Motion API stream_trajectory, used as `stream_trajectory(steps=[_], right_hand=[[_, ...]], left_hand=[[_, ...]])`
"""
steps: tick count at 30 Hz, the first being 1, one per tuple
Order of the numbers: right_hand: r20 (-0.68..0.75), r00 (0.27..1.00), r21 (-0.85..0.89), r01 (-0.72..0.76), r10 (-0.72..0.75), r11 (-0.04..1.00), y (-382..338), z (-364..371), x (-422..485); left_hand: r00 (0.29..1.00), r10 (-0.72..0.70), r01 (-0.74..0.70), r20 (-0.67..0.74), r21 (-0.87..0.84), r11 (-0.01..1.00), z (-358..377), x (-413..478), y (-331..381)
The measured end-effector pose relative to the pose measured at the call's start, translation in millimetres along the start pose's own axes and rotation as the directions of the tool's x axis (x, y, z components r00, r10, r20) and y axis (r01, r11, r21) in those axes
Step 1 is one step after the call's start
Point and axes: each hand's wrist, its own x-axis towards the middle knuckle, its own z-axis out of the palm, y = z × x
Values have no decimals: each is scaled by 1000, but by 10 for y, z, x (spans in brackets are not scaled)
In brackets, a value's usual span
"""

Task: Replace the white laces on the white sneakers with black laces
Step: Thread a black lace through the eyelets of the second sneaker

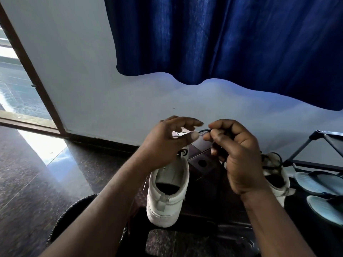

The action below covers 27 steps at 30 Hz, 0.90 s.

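So from my end of the feed: the right hand (235,154) is curled up tight, with thumb and forefinger pinching a black lace (204,131) that arcs out in a little loop toward the other hand. More of that lace seems to run down under the palm, but it's lost in shadow there. The left hand (167,143) is loose, fingers spread and lightly bent, thumb sticking out straight toward the lace loop. It isn't gripping anything I can make out, and I can't tell if the thumb actually touches the lace or the shoe below it.

Both hands hover over the front end of the near sneaker (167,197). It's white, stands upright with its heel toward me, and has a bit of black lacing showing at the upper eyelets just under the left wrist. The second sneaker (276,175) sits to the right, mostly hidden behind the right hand, with black lace draped across its top. Both shoes stand on a dark surface (202,164), honestly can't say what it is.

Off to the far right there's a pair of pale blue sandals (319,184) next to a black metal rack (315,145). A deep blue curtain (222,43) hangs over the white wall (83,71) behind, a brown door frame (31,71) is on the left, and the speckled dark floor (27,173) is catching a bright patch of light.
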Motion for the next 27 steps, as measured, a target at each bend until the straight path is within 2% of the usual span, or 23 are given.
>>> stream_trajectory(steps=[3,5,7,8,10,14,16,17,19,21,22,24,27], right_hand=[[27,1000,-24,0,1,1000,14,28,-13],[25,1000,-22,9,-9,1000,8,13,-16],[3,1000,16,25,-25,1000,-18,-22,-12],[-6,1000,38,31,-31,999,-30,-41,-9],[-14,1000,47,25,-25,999,-35,-56,-3],[-1,1000,-36,2,-2,999,30,-5,-13],[25,1000,-59,4,-3,998,51,24,-22],[31,1000,-60,6,-4,998,51,26,-25],[23,1000,-30,6,-5,1000,39,5,-25],[-2,1000,16,3,-3,1000,14,-40,-19],[-13,1000,31,8,-8,999,9,-65,-13],[-26,1000,37,14,-13,999,8,-92,-6],[-7,1000,-32,26,-26,999,39,-60,-12]], left_hand=[[997,70,-64,-30,183,981,73,2,61],[993,15,25,-121,322,946,38,10,44],[972,-49,159,-228,492,856,-65,-1,-37],[965,-89,207,-246,515,832,-121,-13,-89],[972,-117,203,-205,479,854,-182,-36,-132],[996,54,-28,-78,307,951,-35,-60,108],[989,111,-71,-98,348,935,50,-53,160],[986,95,-32,-133,413,910,61,-51,141],[972,-15,142,-234,535,833,19,-42,78],[946,-120,276,-302,553,786,-35,-47,11],[943,-128,286,-307,551,784,-47,-55,10],[967,-52,180,-250,524,832,-40,-68,56],[987,101,-48,-122,377,925,43,-87,184]])
